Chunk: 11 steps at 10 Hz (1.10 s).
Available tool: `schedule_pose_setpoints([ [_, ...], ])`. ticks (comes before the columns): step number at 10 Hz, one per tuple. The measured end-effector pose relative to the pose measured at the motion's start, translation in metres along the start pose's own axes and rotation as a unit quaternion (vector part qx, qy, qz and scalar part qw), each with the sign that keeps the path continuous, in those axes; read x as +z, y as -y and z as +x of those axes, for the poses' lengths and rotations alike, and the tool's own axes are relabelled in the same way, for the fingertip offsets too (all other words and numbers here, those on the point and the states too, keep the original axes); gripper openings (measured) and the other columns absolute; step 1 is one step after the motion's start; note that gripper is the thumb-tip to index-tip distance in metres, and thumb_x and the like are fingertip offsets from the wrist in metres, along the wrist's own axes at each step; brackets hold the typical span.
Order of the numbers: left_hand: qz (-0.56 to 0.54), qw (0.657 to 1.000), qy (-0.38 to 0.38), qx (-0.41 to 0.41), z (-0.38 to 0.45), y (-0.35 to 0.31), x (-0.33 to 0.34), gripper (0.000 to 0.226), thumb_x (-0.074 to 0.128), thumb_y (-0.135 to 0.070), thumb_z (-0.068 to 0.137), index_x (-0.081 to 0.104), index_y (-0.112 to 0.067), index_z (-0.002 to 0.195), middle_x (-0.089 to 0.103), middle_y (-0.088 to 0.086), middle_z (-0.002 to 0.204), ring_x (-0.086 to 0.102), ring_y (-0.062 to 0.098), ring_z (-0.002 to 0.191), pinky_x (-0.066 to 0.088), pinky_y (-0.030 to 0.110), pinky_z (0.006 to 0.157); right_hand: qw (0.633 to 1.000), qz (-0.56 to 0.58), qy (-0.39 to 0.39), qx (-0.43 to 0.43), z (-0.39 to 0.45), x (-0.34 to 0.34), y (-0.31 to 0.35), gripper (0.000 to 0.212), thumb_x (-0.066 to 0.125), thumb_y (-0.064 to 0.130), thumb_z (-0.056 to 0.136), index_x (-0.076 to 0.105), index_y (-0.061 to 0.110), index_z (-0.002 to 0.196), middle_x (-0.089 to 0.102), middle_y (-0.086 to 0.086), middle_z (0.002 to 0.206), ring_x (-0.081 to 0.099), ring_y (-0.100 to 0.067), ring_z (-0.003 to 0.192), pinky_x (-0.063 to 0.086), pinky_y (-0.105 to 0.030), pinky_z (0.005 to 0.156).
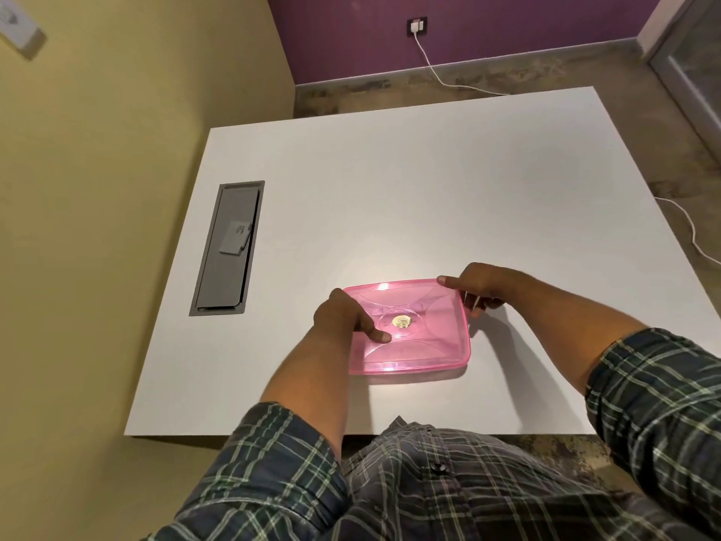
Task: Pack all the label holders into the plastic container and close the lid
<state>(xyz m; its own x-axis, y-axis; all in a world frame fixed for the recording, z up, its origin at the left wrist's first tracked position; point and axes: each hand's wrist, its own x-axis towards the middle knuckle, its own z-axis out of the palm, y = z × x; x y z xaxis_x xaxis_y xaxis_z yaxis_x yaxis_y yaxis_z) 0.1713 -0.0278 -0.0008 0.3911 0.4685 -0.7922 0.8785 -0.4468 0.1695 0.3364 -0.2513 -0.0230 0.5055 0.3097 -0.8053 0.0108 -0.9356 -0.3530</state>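
Observation:
A pink translucent plastic container [421,345] lies on the white table [390,189] near its front edge, its lid on top with a round gold sticker in the middle. My left hand [343,316] grips the container's left edge, thumb pressed on the lid. My right hand [482,287] holds the far right corner, index finger along the back rim. No label holders show outside the container; what lies inside is hidden by the lid.
A grey recessed cable box [230,247] sits in the table at the left. A yellow wall runs along the left side. A white cable [433,68] leads from a wall socket across the floor behind the table.

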Motion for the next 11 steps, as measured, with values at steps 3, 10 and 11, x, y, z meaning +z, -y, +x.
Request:
schedule_pose_setpoints([
  [3, -0.011, 1.0, -0.003, -0.028, 0.01, -0.003, 0.004, 0.131, 0.103, -0.044, 0.03, 0.028, -0.01, 0.132, 0.049, 0.004, 0.083, 0.063, 0.034, 0.11, 0.051, 0.041, 0.072, 0.994, 0.063, 0.043, 0.079, 0.002, -0.007, 0.011, 0.063, 0.061, 0.07, 0.085, 0.062, 0.008, 0.078, 0.075, -0.016, 0.066, 0.049, -0.014, 0.03, 0.029, -0.013, 0.037],
  [10, 0.042, 0.996, -0.039, 0.066, -0.02, 0.016, 0.001, 0.127, 0.09, -0.068, 0.046, 0.031, -0.004, 0.139, 0.061, 0.009, 0.129, 0.068, 0.032, 0.108, 0.053, 0.038, 0.089, 0.986, -0.04, -0.142, -0.08, -0.021, 0.025, -0.012, 0.062, 0.043, 0.066, 0.095, 0.066, 0.01, 0.081, 0.075, -0.001, 0.062, 0.073, -0.021, 0.054, 0.054, -0.032, 0.071],
  [11, 0.077, 0.987, -0.109, 0.088, -0.02, 0.018, -0.001, 0.115, 0.08, -0.075, 0.058, 0.037, -0.004, 0.137, 0.059, 0.01, 0.13, 0.064, 0.031, 0.113, 0.053, 0.038, 0.09, 0.953, -0.135, -0.257, -0.09, -0.026, 0.023, -0.015, 0.055, 0.042, 0.067, 0.095, 0.068, 0.018, 0.1, 0.078, 0.0, 0.088, 0.074, -0.022, 0.078, 0.049, -0.032, 0.073],
])
